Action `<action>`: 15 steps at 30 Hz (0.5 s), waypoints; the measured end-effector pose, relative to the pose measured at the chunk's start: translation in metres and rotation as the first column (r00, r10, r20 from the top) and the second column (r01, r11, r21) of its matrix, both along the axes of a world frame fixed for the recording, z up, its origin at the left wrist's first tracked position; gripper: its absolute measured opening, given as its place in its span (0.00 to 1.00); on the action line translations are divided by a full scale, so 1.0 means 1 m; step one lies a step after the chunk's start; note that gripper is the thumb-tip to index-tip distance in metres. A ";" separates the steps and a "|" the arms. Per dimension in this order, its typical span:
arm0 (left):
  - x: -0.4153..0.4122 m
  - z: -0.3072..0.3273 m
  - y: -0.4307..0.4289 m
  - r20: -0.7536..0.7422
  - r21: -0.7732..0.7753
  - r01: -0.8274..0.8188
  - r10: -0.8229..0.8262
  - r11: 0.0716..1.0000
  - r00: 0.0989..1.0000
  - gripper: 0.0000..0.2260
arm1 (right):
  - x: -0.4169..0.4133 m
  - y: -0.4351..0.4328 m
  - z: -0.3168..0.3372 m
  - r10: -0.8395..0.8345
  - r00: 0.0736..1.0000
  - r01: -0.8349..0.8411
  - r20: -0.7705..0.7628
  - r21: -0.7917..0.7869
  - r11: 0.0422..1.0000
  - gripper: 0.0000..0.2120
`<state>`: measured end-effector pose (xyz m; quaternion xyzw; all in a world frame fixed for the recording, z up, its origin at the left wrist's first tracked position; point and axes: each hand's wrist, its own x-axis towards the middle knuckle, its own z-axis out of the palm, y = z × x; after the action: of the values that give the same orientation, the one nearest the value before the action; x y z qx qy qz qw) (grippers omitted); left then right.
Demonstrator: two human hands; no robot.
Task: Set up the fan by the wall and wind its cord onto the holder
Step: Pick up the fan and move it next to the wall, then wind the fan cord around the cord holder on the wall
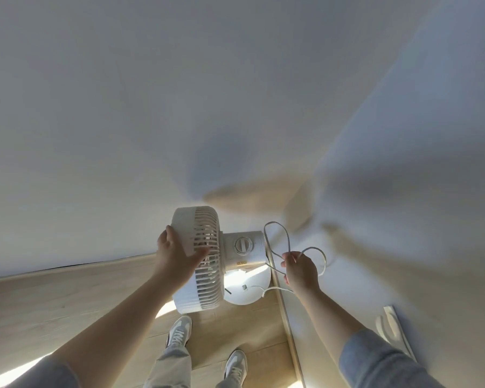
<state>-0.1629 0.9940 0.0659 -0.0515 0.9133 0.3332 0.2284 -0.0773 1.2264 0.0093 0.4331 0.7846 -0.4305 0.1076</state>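
A white pedestal fan (205,287) stands in the corner of two white walls, seen from above, with its round base (252,289) on the wood floor. A round dial (243,245) sits on top of its motor housing. My left hand (177,254) rests flat on the rim of the fan's grille, fingers spread. My right hand (300,268) pinches the white cord (277,239), which is gathered into two loose loops above my fingers. One end of the cord runs down to the base. No cord holder is visible.
White walls (123,121) meet in a corner just behind the fan. A pale baseboard (287,326) runs along the right wall. My two feet in grey sneakers (178,330) stand on the wood floor (39,298) right before the fan. A white fixture (389,326) is on the right wall.
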 end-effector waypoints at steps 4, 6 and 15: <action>0.022 0.011 0.004 -0.090 -0.086 0.083 -0.091 0.993 0.992 0.38 | 0.025 0.001 0.020 -0.004 0.996 -0.003 -0.088 -0.076 0.997 0.12; 0.041 0.019 0.008 -0.139 -0.083 0.133 -0.144 0.988 0.980 0.35 | 0.037 -0.002 0.029 -0.010 0.993 -0.002 -0.118 -0.099 0.995 0.14; 0.120 0.018 0.006 -0.028 0.249 0.197 -0.196 0.948 0.980 0.13 | 0.110 -0.016 0.074 0.001 0.984 -0.015 -0.180 -0.074 0.997 0.19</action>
<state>-0.0426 1.0005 0.0842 0.0694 0.8649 0.4214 0.2638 0.0327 1.2106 0.0838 0.3848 0.7761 -0.4967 0.0543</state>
